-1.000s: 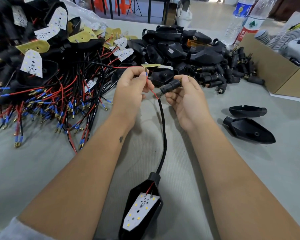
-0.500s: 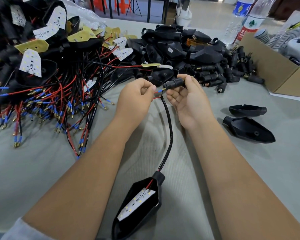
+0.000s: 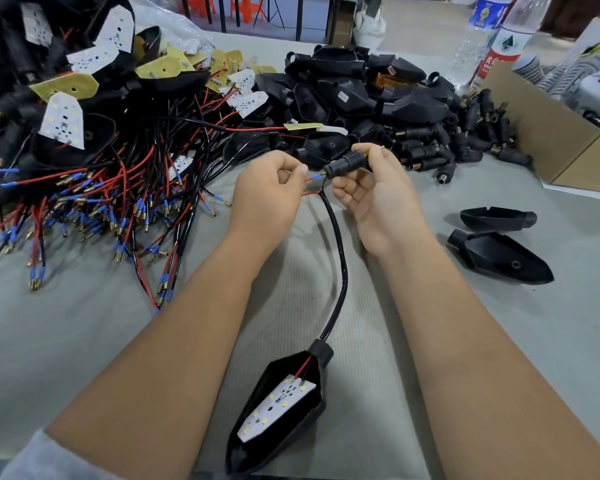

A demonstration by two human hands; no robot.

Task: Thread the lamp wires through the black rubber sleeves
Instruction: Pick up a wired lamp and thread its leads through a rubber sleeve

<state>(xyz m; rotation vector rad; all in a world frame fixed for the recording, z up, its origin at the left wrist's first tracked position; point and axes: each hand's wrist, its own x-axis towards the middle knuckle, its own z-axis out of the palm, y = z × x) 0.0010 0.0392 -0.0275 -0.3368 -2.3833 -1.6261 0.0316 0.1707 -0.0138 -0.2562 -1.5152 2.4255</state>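
Since a second ago the left hand (image 3: 269, 190) has come down from its raised position, and its pinched red wire with the blue-collared brass tip (image 3: 315, 177) now sits at the mouth of the ribbed black rubber sleeve (image 3: 347, 165) clamped in the right hand (image 3: 378, 199). The tip seems just entered, though fingers hide how far. Threading has barely begun.

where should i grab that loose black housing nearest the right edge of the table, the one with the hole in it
Take the empty black housing across its wide middle, coming from above. It lies flat, open side up, with its tapered tip pointing right and its short neck pointing left, so the raised side walls offer a firm grip. The second housing behind it stays clear.
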